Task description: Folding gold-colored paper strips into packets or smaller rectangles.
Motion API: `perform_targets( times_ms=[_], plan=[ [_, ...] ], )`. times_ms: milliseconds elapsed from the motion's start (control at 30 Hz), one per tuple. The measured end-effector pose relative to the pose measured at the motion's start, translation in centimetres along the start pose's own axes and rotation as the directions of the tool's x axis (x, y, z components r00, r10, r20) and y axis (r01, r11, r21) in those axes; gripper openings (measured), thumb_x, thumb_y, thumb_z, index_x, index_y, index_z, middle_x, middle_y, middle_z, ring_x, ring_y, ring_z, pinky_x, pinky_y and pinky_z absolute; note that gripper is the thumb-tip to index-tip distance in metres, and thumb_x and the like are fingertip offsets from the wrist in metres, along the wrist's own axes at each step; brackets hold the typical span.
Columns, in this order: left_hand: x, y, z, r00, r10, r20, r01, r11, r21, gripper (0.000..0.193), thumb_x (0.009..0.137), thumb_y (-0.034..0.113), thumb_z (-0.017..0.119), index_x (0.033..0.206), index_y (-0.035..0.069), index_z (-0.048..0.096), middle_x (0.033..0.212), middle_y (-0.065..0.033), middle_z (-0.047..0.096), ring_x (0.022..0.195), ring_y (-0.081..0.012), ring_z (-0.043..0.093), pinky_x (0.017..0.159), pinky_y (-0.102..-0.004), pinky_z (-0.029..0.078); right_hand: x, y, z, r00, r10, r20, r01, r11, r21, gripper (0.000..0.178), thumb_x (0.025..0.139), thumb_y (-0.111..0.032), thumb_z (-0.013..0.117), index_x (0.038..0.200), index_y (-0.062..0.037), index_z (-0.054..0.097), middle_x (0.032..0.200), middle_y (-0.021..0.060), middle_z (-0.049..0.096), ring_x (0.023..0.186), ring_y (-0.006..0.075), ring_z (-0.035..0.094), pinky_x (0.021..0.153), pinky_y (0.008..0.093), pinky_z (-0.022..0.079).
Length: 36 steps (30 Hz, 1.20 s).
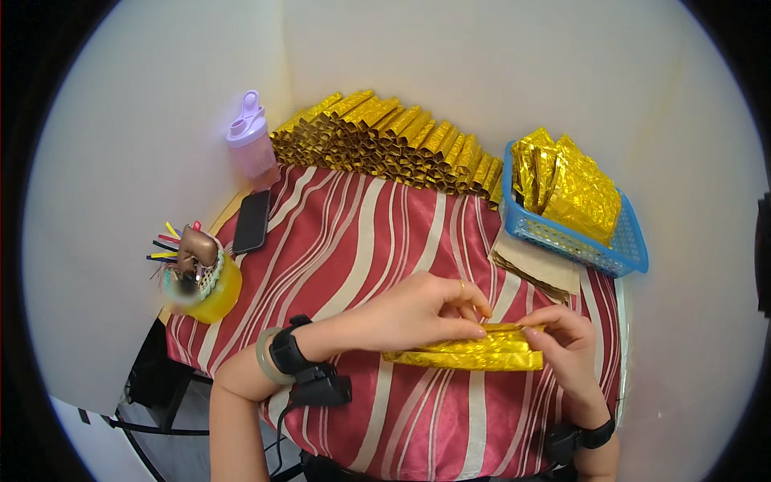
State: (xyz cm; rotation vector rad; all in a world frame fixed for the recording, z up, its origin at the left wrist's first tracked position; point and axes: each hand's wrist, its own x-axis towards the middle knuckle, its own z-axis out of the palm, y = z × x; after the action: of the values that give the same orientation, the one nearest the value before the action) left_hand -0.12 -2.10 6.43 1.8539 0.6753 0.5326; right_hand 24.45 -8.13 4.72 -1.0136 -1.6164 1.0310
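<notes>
A sheet of gold foil paper (466,359), folded into a long narrow strip with lengthwise creases, lies across the near part of the table in front of me. My left hand (430,309) reaches over it from the left, fingers curled and thumb against its upper edge; the hand covers part of the strip. At the strip's right end, my right hand (566,341) pinches the upper corner between thumb and fingers.
Folded gold foil pieces (401,132) are stacked along the back. A blue basket (562,235) of gold sheets stands at the right, beside loose papers (542,265). Along the left are a lilac bottle (251,145), a phone (252,222) and a yellow cup (221,293) with pens. A striped red cloth (337,241) covers the table.
</notes>
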Motion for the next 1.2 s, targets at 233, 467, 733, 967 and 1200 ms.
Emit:
perform_targets(
  times_ms=[233, 467, 733, 967, 1200],
  plan=[
    [-0.5, -0.4, -2.0, 0.979, 0.160, -0.127, -0.146, 0.983, 0.109, 0.029, 0.084, 0.003, 0.069, 0.112, 0.001, 0.063, 0.101, -0.0045, 0.066, 0.092, -0.0096, 0.062, 0.083, -0.0248, 0.051, 0.1, 0.8, -1.1, 0.978, -0.118, -0.174, 0.128, 0.991, 0.046, 0.017, 0.087, 0.004, 0.062, 0.104, 0.0035, 0.064, 0.093, 0.0071, 0.067, 0.085, 0.0115, 0.064, 0.077, 0.0243, 0.051],
    [-0.3, -0.4, -1.0, 0.936, 0.054, -0.348, -0.118, 0.979, -0.164, 0.018, 0.087, -0.001, 0.064, 0.105, -0.002, 0.066, 0.098, -0.0047, 0.067, 0.089, -0.0087, 0.063, 0.080, -0.0238, 0.052, 0.7, 0.5, -1.4, 0.993, -0.048, -0.106, 0.051, 0.998, 0.026, 0.020, 0.087, 0.004, 0.063, 0.107, 0.0034, 0.066, 0.095, 0.0059, 0.069, 0.084, 0.0104, 0.065, 0.076, 0.0233, 0.051],
    [-0.4, -0.1, -1.3, 0.961, 0.045, -0.273, -0.127, 0.948, -0.292, 0.021, 0.092, 0.000, 0.059, 0.110, -0.002, 0.069, 0.106, -0.0095, 0.070, 0.095, -0.0108, 0.065, 0.085, -0.0238, 0.052, 1.2, 1.1, -2.8, 0.997, -0.015, -0.073, 0.013, 0.999, -0.031, 0.013, 0.090, -0.001, 0.063, 0.098, 0.0044, 0.071, 0.092, 0.0077, 0.071, 0.082, 0.0103, 0.065, 0.073, 0.0232, 0.052],
    [-0.2, -0.8, -2.2, 0.980, 0.071, -0.185, -0.117, 0.961, -0.250, 0.024, 0.092, 0.002, 0.058, 0.113, -0.001, 0.069, 0.104, -0.0086, 0.072, 0.096, -0.0103, 0.065, 0.086, -0.0246, 0.052, 1.7, 1.6, -3.6, 0.998, -0.030, -0.063, 0.029, 0.999, -0.015, 0.014, 0.091, -0.002, 0.063, 0.101, 0.0046, 0.070, 0.096, 0.0085, 0.071, 0.086, 0.0117, 0.066, 0.077, 0.0236, 0.053],
    [-0.2, -0.5, -2.3, 0.973, -0.033, -0.227, -0.042, 0.947, -0.317, 0.021, 0.090, 0.001, 0.061, 0.109, -0.002, 0.071, 0.100, -0.0093, 0.072, 0.089, -0.0085, 0.065, 0.080, -0.0233, 0.052, 1.7, 1.9, -3.7, 0.997, -0.035, -0.069, 0.036, 0.999, 0.018, 0.017, 0.089, -0.001, 0.063, 0.104, 0.0049, 0.069, 0.097, 0.0091, 0.071, 0.088, 0.0125, 0.066, 0.079, 0.0238, 0.053]
  ],
)
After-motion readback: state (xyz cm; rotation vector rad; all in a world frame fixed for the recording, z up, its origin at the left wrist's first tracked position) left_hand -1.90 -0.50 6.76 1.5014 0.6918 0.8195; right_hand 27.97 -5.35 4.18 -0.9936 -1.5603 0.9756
